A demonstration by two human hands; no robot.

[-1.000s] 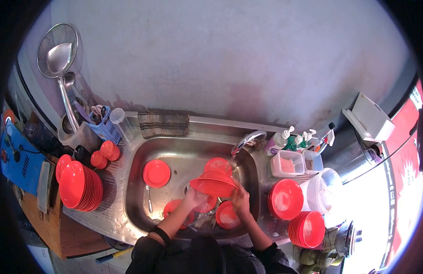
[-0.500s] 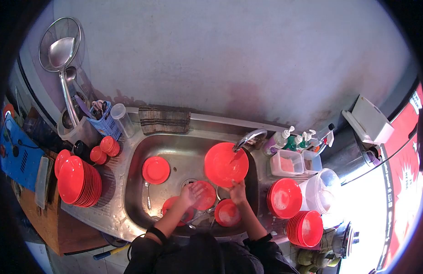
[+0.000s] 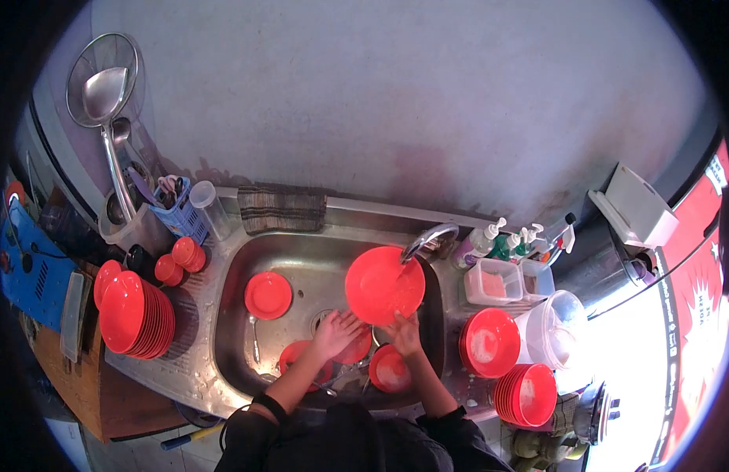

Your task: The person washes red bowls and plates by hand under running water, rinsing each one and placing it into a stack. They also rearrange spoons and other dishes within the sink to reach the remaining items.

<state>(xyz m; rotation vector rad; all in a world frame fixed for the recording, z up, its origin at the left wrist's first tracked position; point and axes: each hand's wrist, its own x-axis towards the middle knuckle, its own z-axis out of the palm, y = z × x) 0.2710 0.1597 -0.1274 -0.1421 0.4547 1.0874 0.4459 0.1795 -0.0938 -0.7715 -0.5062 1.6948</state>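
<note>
Two hands are working over the sink (image 3: pixel 301 259). The right hand (image 3: pixel 404 334) is pinching the red plate (image 3: pixel 380 283) by its lower edge, tilting it under the tap (image 3: pixel 427 238), apparently rinsing it. The left hand (image 3: pixel 337 330), fingers spread, is gripping nothing. Turning the plate would be calling for a firm hold on its wet rim.

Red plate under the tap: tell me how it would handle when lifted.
Probably slippery: the red plate sits under the tap, apparently wet. Likely light and stiff: the right hand holds it tilted by its lower edge, with no sag.
</note>
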